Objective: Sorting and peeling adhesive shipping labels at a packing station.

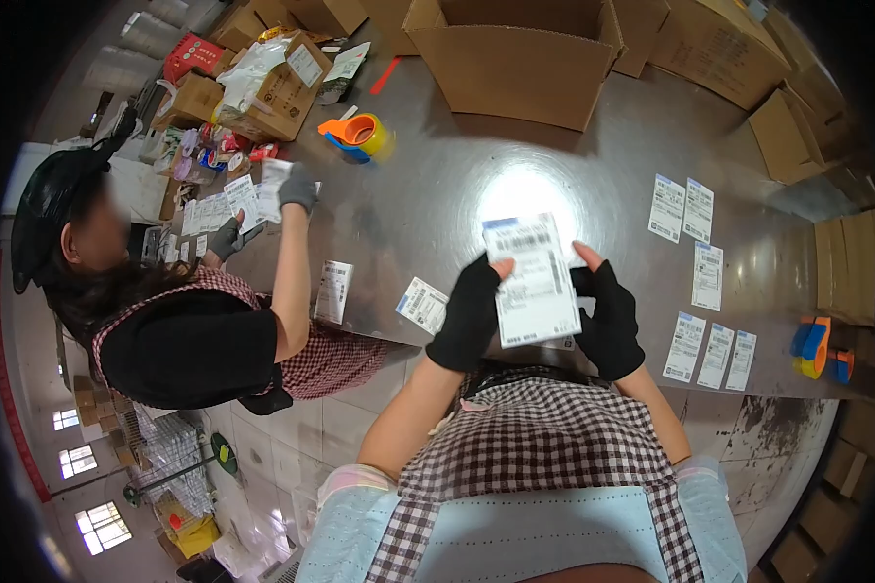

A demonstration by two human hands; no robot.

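Observation:
Over the table's near edge I hold a white shipping label point(530, 287) with a blue strip along its top, facing up. My left hand point(467, 316), in a black fingerless glove, is closed on its left edge with the thumb on top. Gloved the same way, my right hand point(611, 325) curls at the right edge, where a bit of white paper shows; its thumb is raised and its other fingers are partly hidden. Two loose labels, a tilted one point(423, 305) and an upright one point(333, 291), lie left of my hands.
Several labels point(685, 345) lie spread at right, near an orange-and-blue tape dispenser point(812, 348). Another tape dispenser point(355, 134) stands far left. An open cardboard box point(515, 68) stands at the back. At left, a co-worker point(190, 330) in grey gloves handles labels.

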